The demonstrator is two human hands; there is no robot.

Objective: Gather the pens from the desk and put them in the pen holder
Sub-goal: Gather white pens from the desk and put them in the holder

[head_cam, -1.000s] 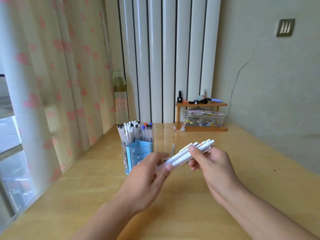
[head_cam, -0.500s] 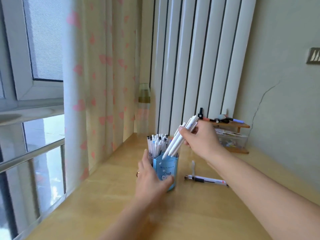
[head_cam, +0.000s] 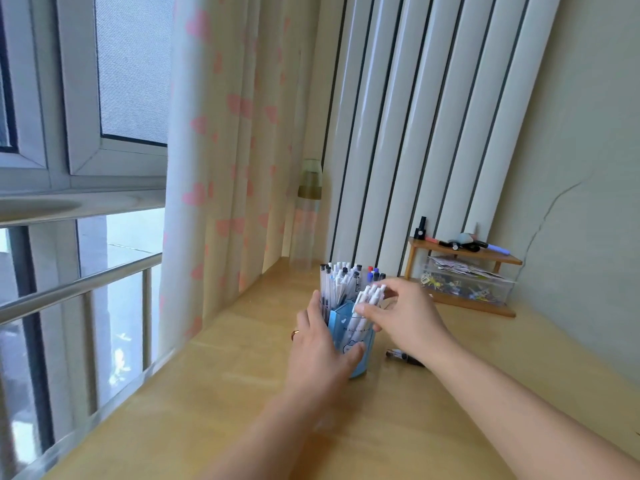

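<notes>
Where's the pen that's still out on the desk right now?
In the head view, the loose pen lies flat on the desk, just right of the blue pen holder, partly hidden under the right hand and its wrist.

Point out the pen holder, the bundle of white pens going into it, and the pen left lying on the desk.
pen holder [head_cam: 353,336]: head view, blue front wall.
bundle of white pens [head_cam: 370,296]: head view, upper barrels.
pen on the desk [head_cam: 401,355]: head view, visible dark end beside the right forearm.
</notes>
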